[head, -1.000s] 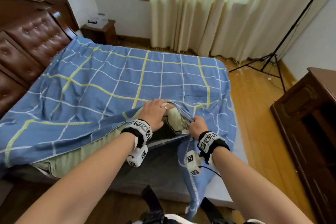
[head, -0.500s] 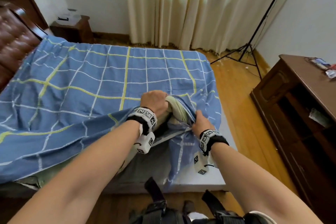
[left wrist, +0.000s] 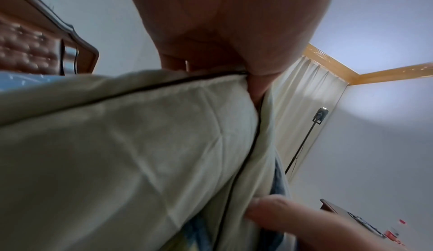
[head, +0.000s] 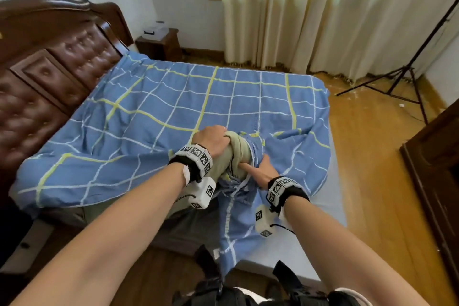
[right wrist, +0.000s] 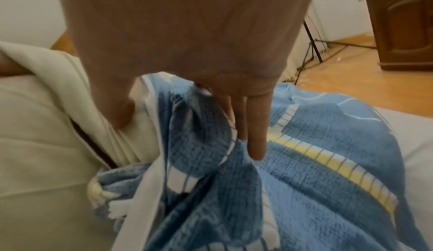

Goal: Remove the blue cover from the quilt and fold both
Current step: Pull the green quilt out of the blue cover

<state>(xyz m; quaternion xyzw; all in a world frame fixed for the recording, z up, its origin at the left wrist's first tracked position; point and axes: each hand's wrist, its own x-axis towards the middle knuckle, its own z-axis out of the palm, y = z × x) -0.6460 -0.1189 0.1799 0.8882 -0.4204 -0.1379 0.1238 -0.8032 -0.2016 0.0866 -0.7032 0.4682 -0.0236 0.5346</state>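
A blue cover (head: 173, 117) checked in yellow and white lies spread over most of a bed (head: 332, 196) with a buttoned brown headboard (head: 49, 74), a pale quilt (head: 231, 154) emerging from its open edge at the near side. The left hand (head: 211, 140) clenches the quilt's bunched corner, fingers curled over it; the right hand (head: 264, 169) pinches the cover's rim just beside it, thumb pressed against the quilt and fingers laid along the blue cloth. The stripping appears barely begun, since nearly all the quilt sits inside. If both hands pull unevenly, the filling could bunch and jam at the narrow opening, or the seam there could strain. The loose flap of cover hanging off the near edge may drag onto the floor (head: 367, 161)
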